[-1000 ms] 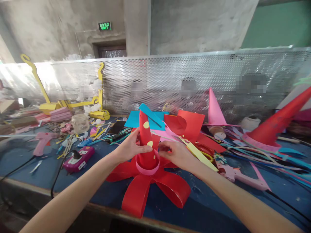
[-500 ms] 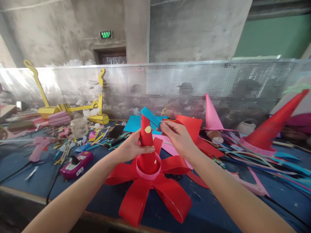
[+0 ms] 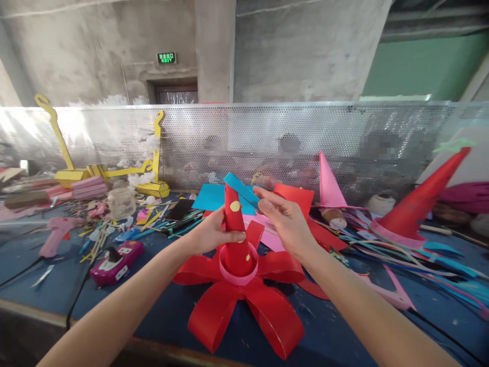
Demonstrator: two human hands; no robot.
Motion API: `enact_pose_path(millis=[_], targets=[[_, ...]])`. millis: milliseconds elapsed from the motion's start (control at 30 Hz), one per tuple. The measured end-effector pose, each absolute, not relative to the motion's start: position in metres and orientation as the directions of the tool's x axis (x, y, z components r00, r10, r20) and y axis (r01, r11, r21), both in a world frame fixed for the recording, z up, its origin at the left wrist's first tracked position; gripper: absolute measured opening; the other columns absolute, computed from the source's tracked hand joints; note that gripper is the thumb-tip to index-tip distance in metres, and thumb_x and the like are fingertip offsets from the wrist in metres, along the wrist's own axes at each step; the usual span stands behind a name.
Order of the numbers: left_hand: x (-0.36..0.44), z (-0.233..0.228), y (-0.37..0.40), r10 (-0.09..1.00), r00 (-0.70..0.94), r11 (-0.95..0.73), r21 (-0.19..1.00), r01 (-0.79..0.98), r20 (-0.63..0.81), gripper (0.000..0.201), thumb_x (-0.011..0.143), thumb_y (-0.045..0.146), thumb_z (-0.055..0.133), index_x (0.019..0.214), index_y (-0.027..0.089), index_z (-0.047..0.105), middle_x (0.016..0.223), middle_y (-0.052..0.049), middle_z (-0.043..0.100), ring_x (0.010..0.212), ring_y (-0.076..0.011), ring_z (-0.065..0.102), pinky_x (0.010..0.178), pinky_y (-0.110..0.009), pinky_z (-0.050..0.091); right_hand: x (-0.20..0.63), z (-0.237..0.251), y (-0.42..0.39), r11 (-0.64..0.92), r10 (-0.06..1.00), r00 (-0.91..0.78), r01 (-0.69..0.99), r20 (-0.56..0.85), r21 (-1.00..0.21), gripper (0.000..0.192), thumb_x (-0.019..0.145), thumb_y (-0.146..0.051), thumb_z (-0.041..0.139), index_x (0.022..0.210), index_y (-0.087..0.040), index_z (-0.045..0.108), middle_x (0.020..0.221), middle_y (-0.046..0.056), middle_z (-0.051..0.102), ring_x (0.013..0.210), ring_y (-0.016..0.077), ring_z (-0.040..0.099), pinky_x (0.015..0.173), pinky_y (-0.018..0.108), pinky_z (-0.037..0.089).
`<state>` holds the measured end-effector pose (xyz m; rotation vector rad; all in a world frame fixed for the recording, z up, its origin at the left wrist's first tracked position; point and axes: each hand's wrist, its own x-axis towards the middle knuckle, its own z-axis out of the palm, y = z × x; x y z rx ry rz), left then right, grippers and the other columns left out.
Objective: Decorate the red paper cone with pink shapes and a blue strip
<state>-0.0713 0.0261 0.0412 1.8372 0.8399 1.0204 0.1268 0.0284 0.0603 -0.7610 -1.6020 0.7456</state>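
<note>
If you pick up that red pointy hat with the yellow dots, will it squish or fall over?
The red cone looks like rolled paper, so it is probably very light and would dent if squeezed; the left hand grips it only lightly. The looped red petals spread wide around its base, so it likely won't tip easily.

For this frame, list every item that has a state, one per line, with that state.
Left hand: gripping the red cone.
Right hand: raised beside the cone tip, fingers loosely curled; anything pinched cannot be told.
Red cone: upright inside the pink ring.
Pink ring: lying on the red petals.
Red petals: looped, spread on the table.
Big cone: tilted.
</note>
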Motion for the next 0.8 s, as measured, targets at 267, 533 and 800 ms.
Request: enact_pose_path(millis=[267,533,800], targets=[[-0.066,0.044,0.033,0.791,0.549,-0.417,0.895,0.159,0.271,0.050,0.075,0.035,0.078,0.113,0.018,0.051,0.090,-0.003,0.063,0.082,-0.0194,0.060,0.075,-0.037,0.050,0.114,0.096,0.027,0.732,0.679,-0.169,0.240,0.715,-0.638,0.027,0.087,-0.042,0.067,0.105,-0.023,0.072,0.098,0.003,0.073,0.086,0.0170,0.064,0.077,0.031,0.050],[-0.064,0.040,0.037,0.783,0.568,-0.428,0.882,0.196,0.254,0.061,0.077,0.034,0.076,0.127,0.019,0.045,0.092,-0.003,0.064,0.080,-0.0188,0.060,0.073,-0.036,0.050,0.105,0.102,0.026,0.752,0.655,-0.134,0.209,0.744,-0.625,0.012,0.084,-0.029,0.069,0.075,-0.021,0.071,0.070,-0.001,0.068,0.067,0.0146,0.061,0.066,0.029,0.048],[-0.062,0.044,0.034,0.787,0.567,-0.410,0.893,0.184,0.245,0.051,0.075,0.033,0.077,0.115,0.016,0.051,0.089,-0.003,0.063,0.080,-0.0199,0.061,0.071,-0.035,0.049,0.108,0.103,0.024,0.756,0.644,-0.100,0.235,0.759,-0.611,0.009,0.082,-0.030,0.072,0.080,-0.022,0.077,0.076,0.000,0.073,0.074,0.0167,0.065,0.069,0.031,0.052]])
